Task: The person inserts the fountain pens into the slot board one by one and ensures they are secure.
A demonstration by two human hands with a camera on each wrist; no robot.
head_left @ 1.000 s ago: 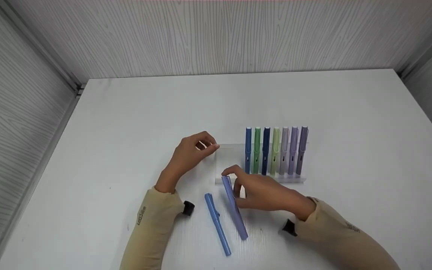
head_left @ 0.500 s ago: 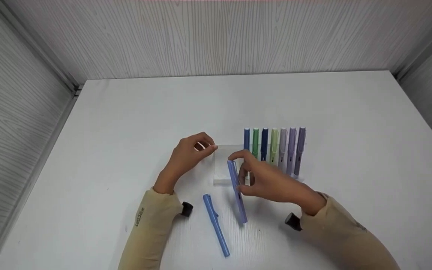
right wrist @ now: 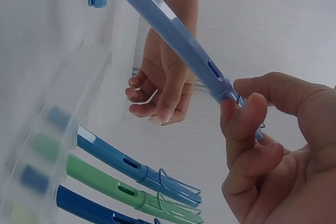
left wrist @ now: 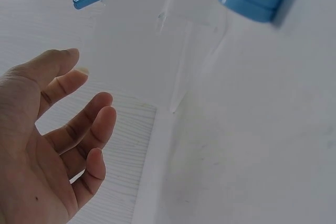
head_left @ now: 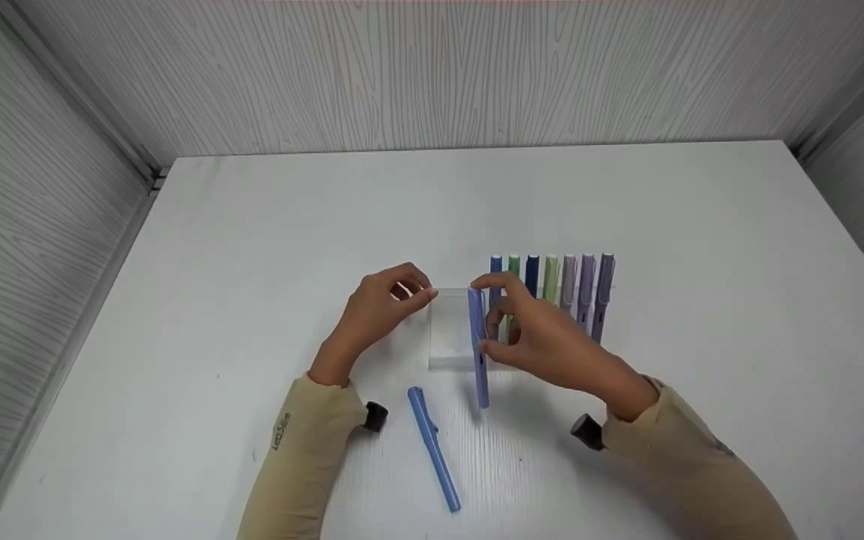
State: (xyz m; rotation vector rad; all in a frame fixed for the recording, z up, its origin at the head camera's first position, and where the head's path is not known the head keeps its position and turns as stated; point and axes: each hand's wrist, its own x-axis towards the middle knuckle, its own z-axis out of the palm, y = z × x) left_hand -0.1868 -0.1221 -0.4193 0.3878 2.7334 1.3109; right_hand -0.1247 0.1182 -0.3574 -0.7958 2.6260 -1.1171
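Observation:
My right hand (head_left: 552, 345) pinches a lavender pen (head_left: 482, 386) by its capped upper part, between thumb and fingers. The pen is nearly upright in front of the clear pen stand (head_left: 448, 330), its lower end over the table side. My left hand (head_left: 383, 307) pinches the stand's upper left corner between thumb and index finger; its other fingers are loosely curled in the left wrist view. Several capped pens lean side by side in the stand, from a blue pen (head_left: 496, 270) to a dark purple pen (head_left: 606, 281). The right hand partly hides them.
A light blue pen (head_left: 434, 450) lies on the white table (head_left: 312, 225) in front of the stand, between the forearms. Black wrist cameras sit on both sleeves. Wood-grain panels (head_left: 432, 75) rise behind the table and at both sides.
My right hand has lifted the lavender pen from the table, moved it away from me towards the stand and tilted it more upright. The left hand stays at the stand's corner.

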